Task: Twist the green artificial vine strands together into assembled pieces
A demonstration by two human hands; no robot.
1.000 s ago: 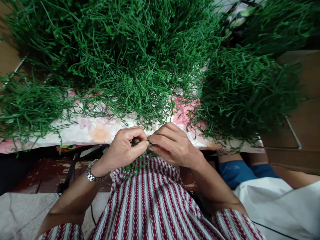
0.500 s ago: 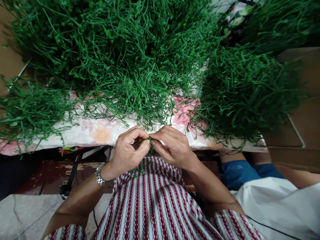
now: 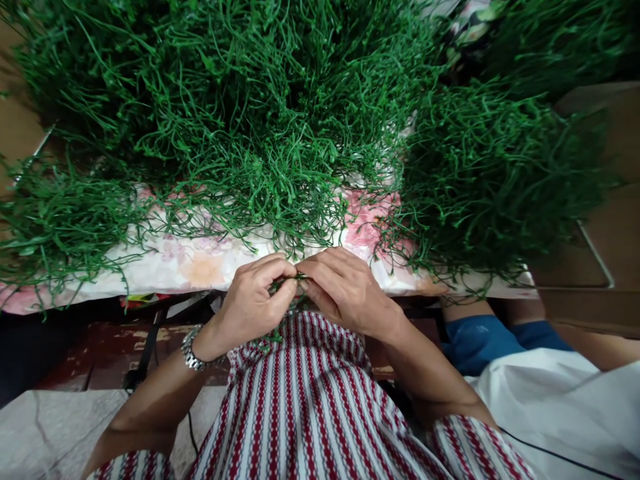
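Observation:
Thumb and forefinger of my left hand (image 3: pixel 263 293) pinch a thin green plastic-looking stem (image 3: pixel 301 275) at the table's front edge. My right hand (image 3: pixel 345 290) meets it fingertip to fingertip, closed on the same stem from the other side. Part of the greenery hangs below my left hand, over my striped shirt; most of it is hidden by my fingers. Just beyond both hands spreads a large heap of green stems with small branching tips (image 3: pixel 280 167), lying on a floral tablecloth (image 3: pixel 203 270).
A smaller pile of stems (image 3: pixel 65 213) lies at the left, and another bushy pile (image 3: pixel 500 180) at the right. Cardboard boxes (image 3: pixel 600 267) stand at the right side. Beside me on the right sits another person in blue shorts (image 3: pixel 483 340).
Both hands stay together at nearly the same spot. My right hand has rolled slightly over the stem, its fingers closer together, and my left wrist has shifted a little left.

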